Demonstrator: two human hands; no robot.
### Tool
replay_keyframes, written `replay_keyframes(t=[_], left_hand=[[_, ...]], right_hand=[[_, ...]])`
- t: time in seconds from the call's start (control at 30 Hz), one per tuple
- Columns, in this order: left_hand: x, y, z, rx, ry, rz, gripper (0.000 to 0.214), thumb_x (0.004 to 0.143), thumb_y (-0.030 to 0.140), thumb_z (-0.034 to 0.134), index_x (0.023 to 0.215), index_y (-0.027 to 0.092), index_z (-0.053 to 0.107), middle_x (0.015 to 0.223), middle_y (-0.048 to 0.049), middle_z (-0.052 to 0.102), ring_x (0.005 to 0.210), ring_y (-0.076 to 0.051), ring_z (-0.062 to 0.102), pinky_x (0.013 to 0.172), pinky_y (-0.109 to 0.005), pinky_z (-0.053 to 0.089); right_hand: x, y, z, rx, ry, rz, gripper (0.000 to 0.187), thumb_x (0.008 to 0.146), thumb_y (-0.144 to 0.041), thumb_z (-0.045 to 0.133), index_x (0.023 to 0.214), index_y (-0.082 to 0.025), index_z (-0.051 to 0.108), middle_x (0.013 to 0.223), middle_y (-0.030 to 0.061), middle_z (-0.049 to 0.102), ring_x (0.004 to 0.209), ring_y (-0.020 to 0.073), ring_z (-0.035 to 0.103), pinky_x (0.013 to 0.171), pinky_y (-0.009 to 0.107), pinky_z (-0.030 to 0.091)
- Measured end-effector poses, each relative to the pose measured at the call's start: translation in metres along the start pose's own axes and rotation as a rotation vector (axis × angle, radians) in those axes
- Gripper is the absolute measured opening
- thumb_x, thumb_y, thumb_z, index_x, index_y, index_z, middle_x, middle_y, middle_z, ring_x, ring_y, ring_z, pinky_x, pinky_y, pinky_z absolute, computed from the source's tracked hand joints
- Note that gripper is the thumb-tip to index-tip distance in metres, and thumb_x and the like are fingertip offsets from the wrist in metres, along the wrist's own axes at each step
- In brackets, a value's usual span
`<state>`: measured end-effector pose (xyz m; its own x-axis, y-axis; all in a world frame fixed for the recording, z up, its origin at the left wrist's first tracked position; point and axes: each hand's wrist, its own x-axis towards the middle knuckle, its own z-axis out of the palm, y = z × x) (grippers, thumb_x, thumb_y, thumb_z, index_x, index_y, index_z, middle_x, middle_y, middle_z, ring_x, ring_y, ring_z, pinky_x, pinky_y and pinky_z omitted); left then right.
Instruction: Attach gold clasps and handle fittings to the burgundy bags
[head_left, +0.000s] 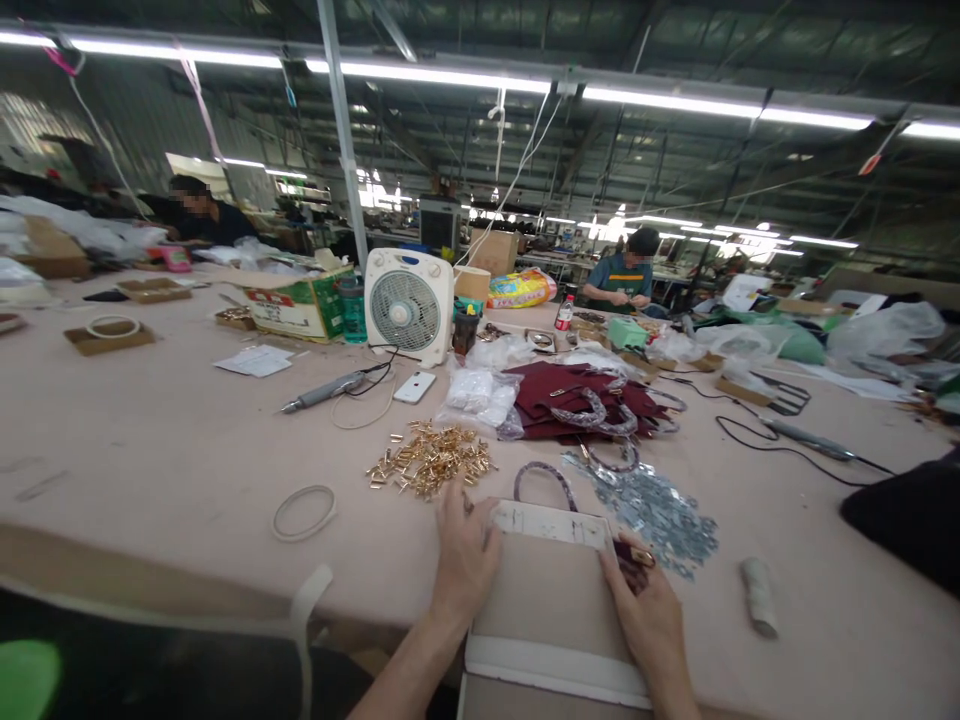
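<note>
A beige bag panel [555,590] with white strips lies at the table's front edge, its underside facing up. A plastic-wrapped handle [546,470] arches from its far edge. My left hand [463,550] is closed at the panel's far left corner, thumb against the edge; a small dark spot shows by its fingers, too small to name. My right hand [646,610] grips the right edge, where maroon material and a gold fitting [641,556] show by the fingers. Small gold metal pieces [431,458] are heaped just beyond my left hand. Flat silvery metal plates [652,510] spread beyond my right.
Maroon bag pieces [555,395] with wrapped handles are stacked beyond. A white fan [409,305], phone [415,387] and corded tool [322,392] stand or lie back left. A tape ring [304,513] is left, a pale roll [759,597] right. Two people sit farther back.
</note>
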<state>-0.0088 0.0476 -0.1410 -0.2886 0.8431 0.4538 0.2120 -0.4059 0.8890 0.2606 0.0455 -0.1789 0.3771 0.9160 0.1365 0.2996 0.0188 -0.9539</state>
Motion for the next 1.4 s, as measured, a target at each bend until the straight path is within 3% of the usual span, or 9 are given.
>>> replay_keyframes(t=[0.13, 0.27, 0.37, 0.67, 0.77, 0.9, 1.07, 1.27, 1.4], left_hand=[[0.003, 0.013, 0.008, 0.065, -0.247, 0.164, 0.031, 0.092, 0.013, 0.059, 0.111, 0.029, 0.077, 0.142, -0.0078, 0.062, 0.145, -0.034, 0.039, 0.126, -0.058, 0.022], [0.005, 0.011, 0.029, 0.454, -0.476, 0.23, 0.023, 0.091, 0.022, 0.071, 0.114, 0.024, 0.071, 0.119, -0.0065, 0.07, 0.116, -0.028, 0.059, 0.106, -0.049, 0.047], [0.008, 0.006, 0.041, 0.59, -0.452, 0.188, 0.025, 0.086, 0.032, 0.081, 0.108, 0.025, 0.073, 0.115, -0.0044, 0.07, 0.111, -0.027, 0.06, 0.099, -0.045, 0.048], [0.015, 0.0, 0.044, 0.558, -0.47, 0.129, 0.024, 0.084, 0.037, 0.085, 0.104, 0.029, 0.076, 0.111, -0.0016, 0.071, 0.109, -0.026, 0.061, 0.093, -0.041, 0.045], [0.014, 0.0, 0.042, 0.533, -0.485, 0.163, 0.02, 0.088, 0.036, 0.08, 0.107, 0.03, 0.077, 0.115, -0.0018, 0.071, 0.11, -0.025, 0.061, 0.095, -0.042, 0.043], [0.013, -0.001, 0.042, 0.505, -0.472, 0.181, 0.016, 0.101, 0.033, 0.062, 0.103, 0.029, 0.077, 0.112, -0.0021, 0.072, 0.106, -0.023, 0.062, 0.093, -0.041, 0.043], [0.017, -0.007, 0.044, 0.482, -0.457, 0.154, 0.014, 0.1, 0.03, 0.064, 0.101, 0.03, 0.078, 0.109, -0.0008, 0.073, 0.104, -0.022, 0.063, 0.091, -0.039, 0.043], [0.023, -0.011, 0.046, 0.466, -0.482, 0.124, 0.012, 0.097, 0.032, 0.068, 0.099, 0.031, 0.079, 0.108, -0.0008, 0.074, 0.104, -0.022, 0.064, 0.094, -0.039, 0.043], [0.022, -0.011, 0.047, 0.511, -0.475, 0.135, 0.013, 0.098, 0.034, 0.067, 0.098, 0.029, 0.079, 0.107, -0.0025, 0.074, 0.103, -0.022, 0.064, 0.092, -0.038, 0.044]], right_hand=[[0.001, 0.003, 0.001, -0.024, 0.013, -0.011, 0.074, 0.075, -0.068, 0.076, 0.126, -0.016, 0.065, 0.115, 0.0124, 0.077, 0.098, 0.0277, 0.076, 0.094, 0.039, 0.06], [0.001, 0.004, 0.002, -0.015, 0.028, -0.037, 0.073, 0.075, -0.067, 0.076, 0.127, -0.018, 0.064, 0.113, 0.0116, 0.077, 0.093, 0.0264, 0.076, 0.088, 0.037, 0.062], [0.002, 0.004, 0.002, -0.019, 0.016, -0.055, 0.067, 0.077, -0.065, 0.075, 0.124, -0.018, 0.066, 0.113, 0.0114, 0.077, 0.094, 0.0268, 0.076, 0.086, 0.037, 0.062], [0.004, 0.01, 0.002, -0.175, -0.035, -0.12, 0.053, 0.087, -0.062, 0.065, 0.119, -0.019, 0.069, 0.115, 0.012, 0.076, 0.097, 0.0289, 0.073, 0.085, 0.04, 0.06], [0.0, 0.01, 0.004, -0.263, 0.025, -0.241, 0.052, 0.093, -0.061, 0.058, 0.122, -0.019, 0.068, 0.12, 0.0148, 0.073, 0.104, 0.0306, 0.07, 0.091, 0.045, 0.058], [-0.002, 0.005, 0.008, -0.45, 0.16, -0.569, 0.048, 0.101, -0.052, 0.052, 0.131, -0.017, 0.065, 0.137, 0.018, 0.064, 0.129, 0.0352, 0.057, 0.112, 0.056, 0.044], [0.001, -0.008, 0.024, -0.584, 0.029, -0.797, 0.037, 0.105, -0.034, 0.047, 0.137, -0.024, 0.064, 0.135, 0.011, 0.068, 0.135, 0.0324, 0.054, 0.115, 0.056, 0.037], [0.0, -0.021, 0.044, -0.662, -0.153, -0.824, 0.036, 0.102, -0.036, 0.057, 0.137, -0.032, 0.064, 0.137, 0.0056, 0.068, 0.134, 0.0335, 0.055, 0.114, 0.059, 0.035], [0.0, -0.022, 0.047, -0.574, -0.151, -0.778, 0.035, 0.102, -0.039, 0.057, 0.133, -0.029, 0.067, 0.135, 0.0081, 0.069, 0.13, 0.0317, 0.059, 0.111, 0.055, 0.043]])
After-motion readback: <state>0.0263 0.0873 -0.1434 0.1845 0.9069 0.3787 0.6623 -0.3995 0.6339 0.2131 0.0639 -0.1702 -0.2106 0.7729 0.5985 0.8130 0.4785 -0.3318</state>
